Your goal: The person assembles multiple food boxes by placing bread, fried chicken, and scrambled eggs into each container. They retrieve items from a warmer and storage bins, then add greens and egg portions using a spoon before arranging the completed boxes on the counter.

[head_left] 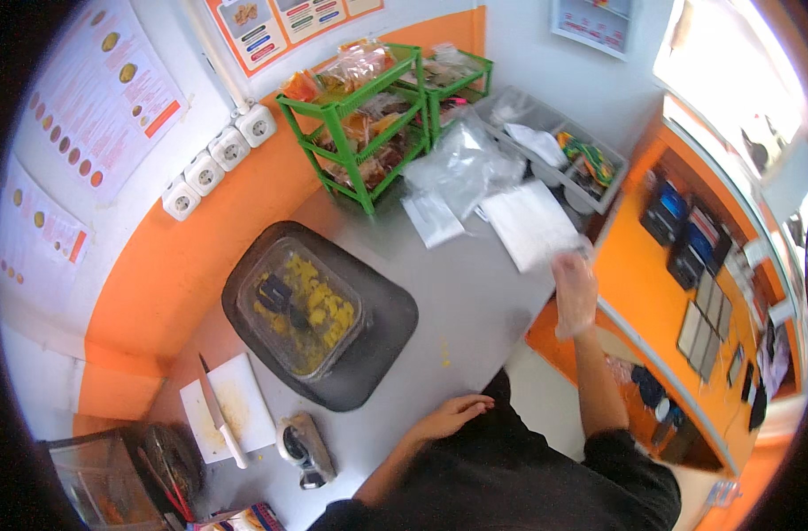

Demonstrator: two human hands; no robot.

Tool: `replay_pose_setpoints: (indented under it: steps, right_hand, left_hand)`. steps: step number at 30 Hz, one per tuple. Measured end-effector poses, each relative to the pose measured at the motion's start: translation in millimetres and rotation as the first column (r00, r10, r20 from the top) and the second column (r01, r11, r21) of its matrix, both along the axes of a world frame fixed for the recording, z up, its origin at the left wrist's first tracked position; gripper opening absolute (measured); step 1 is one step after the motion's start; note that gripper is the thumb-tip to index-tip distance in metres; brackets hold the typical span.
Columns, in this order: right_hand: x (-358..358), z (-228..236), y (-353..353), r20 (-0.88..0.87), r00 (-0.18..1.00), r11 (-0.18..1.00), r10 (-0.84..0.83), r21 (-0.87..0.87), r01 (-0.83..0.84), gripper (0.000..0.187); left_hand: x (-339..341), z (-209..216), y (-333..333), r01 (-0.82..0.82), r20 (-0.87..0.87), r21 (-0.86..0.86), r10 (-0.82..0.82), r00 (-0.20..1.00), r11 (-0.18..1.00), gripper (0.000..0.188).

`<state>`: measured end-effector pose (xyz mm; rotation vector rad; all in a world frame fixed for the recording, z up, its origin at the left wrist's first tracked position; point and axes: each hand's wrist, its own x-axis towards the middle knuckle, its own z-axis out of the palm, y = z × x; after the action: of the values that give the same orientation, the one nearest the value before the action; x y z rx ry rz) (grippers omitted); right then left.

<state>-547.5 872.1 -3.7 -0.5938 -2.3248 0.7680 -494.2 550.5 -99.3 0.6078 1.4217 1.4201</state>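
Note:
My right hand (575, 288), in what looks like a clear plastic glove, is raised beside the near right corner of a stack of white sheets (526, 226). Its fingers are smeared by motion, so I cannot make out whether they hold anything. Low at the counter's front edge, close to my body, my left hand (457, 415) is bare, with its fingers stretched out and nothing in them. Beyond it, a black tray (388, 323) bears a clear-lidded container (359, 305) of yellow pieces. Clear plastic bags (466, 168) lie behind the white sheets.
On the left, a knife (213, 405) lies on a white cutting board (253, 416), beside a grey-and-black device (306, 451). Green racks (333, 124) with bagged goods stand at the back, next to a grey divided bin (612, 181). An orange shelf unit (630, 270) flanks the right.

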Motion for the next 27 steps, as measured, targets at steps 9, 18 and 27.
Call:
replay_pose_setpoints:
  steps: [9,18,27]
  right_hand:
    - [-431.5,71.1,1.0,0.094,0.71,0.684,0.698,0.204,-0.7,0.032]
    - [-525.6,47.2,-9.2,0.242,0.437,0.341,0.866,0.353,-0.871,0.047]
    - [-553.6,64.6,-19.1,0.269,0.313,0.292,0.911,0.113,-0.95,0.059]
  left_hand:
    - [-59.5,20.3,72.0,-0.755,-0.127,-0.303,0.761,0.636,0.581,0.037]
    - [-61.8,43.0,124.3,-0.9,-0.261,-0.386,0.912,0.316,0.201,0.035]
    - [-89.1,33.9,152.7,-0.908,-0.293,-0.348,0.892,0.344,0.236,0.038]
